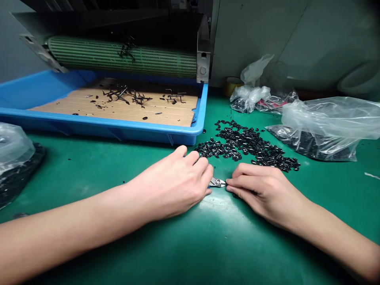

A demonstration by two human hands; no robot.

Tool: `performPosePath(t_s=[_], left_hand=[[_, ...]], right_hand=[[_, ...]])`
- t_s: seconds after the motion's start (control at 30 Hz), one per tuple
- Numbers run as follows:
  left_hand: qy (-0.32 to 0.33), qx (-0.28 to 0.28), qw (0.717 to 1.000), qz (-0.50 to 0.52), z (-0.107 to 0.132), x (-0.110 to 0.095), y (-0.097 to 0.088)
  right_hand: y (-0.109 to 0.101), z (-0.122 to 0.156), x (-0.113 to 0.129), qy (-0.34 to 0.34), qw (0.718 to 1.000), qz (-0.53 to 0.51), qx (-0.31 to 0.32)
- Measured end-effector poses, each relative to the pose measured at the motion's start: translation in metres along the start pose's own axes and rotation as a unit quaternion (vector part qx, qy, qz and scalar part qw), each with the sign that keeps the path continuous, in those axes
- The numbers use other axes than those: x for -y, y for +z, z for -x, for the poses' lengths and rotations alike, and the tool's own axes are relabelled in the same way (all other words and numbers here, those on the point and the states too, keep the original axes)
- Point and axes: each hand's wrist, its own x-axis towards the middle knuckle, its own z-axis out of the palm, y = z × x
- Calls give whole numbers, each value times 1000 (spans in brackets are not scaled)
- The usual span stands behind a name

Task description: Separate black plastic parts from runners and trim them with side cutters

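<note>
My left hand [181, 180] is closed around a pair of cutting pliers [218, 182], whose metal jaws stick out to the right past my fingers. The handles are mostly hidden in my palm, with a bit of blue showing. Close by on the right, my right hand [261, 190] is pinched, its fingertips at the tip of the jaws. A small dark piece shows just under those fingertips; most of what they hold is covered. Beyond both hands lies a spread pile of small glossy black parts [252, 144] on the green tabletop [208, 245].
A blue tray [118, 124] lined with cardboard [124, 109] holds black sprue pieces beneath a green conveyor belt [160, 61]. Plastic bags of black parts stand at the right [323, 134] and left [14, 162]. A knotted clear bag [252, 97] and a tape roll [232, 85] sit behind.
</note>
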Motion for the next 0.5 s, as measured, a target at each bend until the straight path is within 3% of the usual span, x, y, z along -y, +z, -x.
performPosePath(t_s=[0.17,0.3,0.5], left_hand=[[47,13,998,-26,-7,0,-7],[44,12,998,-31,-8,-3,-9],[-29,-19,999,22,10,1,9]], right_hand=[[-6,-1,4,-2,999,5,33],[-15,-4,1,10,998,-6,62],[-9,-13,-22,73,983,110,-127]])
